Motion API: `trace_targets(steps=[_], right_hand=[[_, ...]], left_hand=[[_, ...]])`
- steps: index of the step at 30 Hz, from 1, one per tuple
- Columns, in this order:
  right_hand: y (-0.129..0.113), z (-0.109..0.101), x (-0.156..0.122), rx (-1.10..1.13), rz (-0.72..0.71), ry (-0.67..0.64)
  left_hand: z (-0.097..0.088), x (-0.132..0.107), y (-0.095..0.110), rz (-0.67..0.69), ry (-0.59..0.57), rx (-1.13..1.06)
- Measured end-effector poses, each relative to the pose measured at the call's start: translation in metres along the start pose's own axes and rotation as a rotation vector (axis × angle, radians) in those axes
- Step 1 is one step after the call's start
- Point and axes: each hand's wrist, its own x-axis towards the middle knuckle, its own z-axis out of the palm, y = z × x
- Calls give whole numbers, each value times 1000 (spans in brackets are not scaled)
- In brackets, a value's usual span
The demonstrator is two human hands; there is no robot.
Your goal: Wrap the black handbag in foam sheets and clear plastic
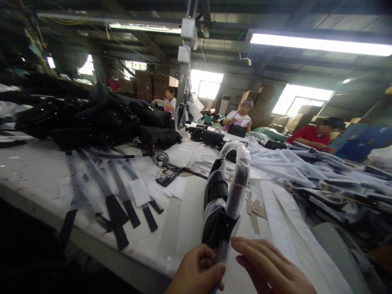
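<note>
A black handbag (pixel 216 188) stands on the white table in front of me, seen narrow end on. Its curved handle (pixel 237 190) rises above it, wrapped in clear plastic. My left hand (pixel 199 269) is closed around a dark strap (pixel 223 249) at the near end of the bag, thumb on top. Close to the right of that strap is my right hand (pixel 269 263), fingers stretched out and side by side. Its fingertips are at the bag's near edge; whether they touch it I cannot tell.
Black bags (pixel 104 118) lie heaped at the back left. Plastic-covered dark straps (pixel 118 212) spread across the table's left, near a phone (pixel 168 175) and a tape roll (pixel 161 158). White-wrapped handles (pixel 284 161) pile up at right. Several people work behind the table.
</note>
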Motion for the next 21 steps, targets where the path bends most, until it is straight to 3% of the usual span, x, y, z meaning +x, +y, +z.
trace_targets(steps=[2, 4, 8, 11, 15, 21], right_hand=[[-6, -5, 22, -129, -189, -69], [-11, -1, 41, -197, -253, -167], [-9, 17, 58, -164, -236, -351], [-6, 22, 64, -84, -188, -406], [-8, 12, 76, -1, -218, -472], [-1, -9, 66, 42, -323, -490]], left_hand=[[3, -1, -1, 73, -4, -4], [4, -1, -3, 125, -19, -3], [3, -2, -5, 156, -30, -2], [5, -5, 1, 149, -18, -15], [7, -10, 15, 134, -4, 26], [-1, -14, 22, 1, -123, 58]])
